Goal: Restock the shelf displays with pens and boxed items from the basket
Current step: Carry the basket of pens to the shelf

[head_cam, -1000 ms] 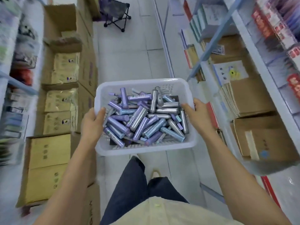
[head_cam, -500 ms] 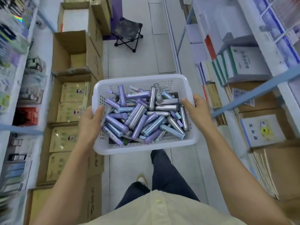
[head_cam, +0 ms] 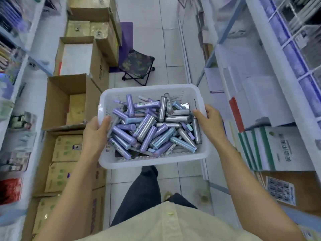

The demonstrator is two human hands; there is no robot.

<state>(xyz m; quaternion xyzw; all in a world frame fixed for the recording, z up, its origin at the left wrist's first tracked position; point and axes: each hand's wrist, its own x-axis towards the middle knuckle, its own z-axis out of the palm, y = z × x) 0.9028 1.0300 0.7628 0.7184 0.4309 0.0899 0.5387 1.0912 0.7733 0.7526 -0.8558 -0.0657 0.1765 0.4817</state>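
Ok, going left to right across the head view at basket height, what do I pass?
First the open cardboard box, then the left hand, the basket, the right hand, and the green-and-white boxes.

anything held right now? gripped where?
The white basket, held with both hands: the left hand grips its left rim, thumb over the edge; the right hand grips its right rim.

A translucent white plastic basket (head_cam: 152, 161) holds glossy, metallic-sheened tubes (head_cam: 146, 126); matt brown cardboard boxes (head_cam: 57, 101) stand beside it.
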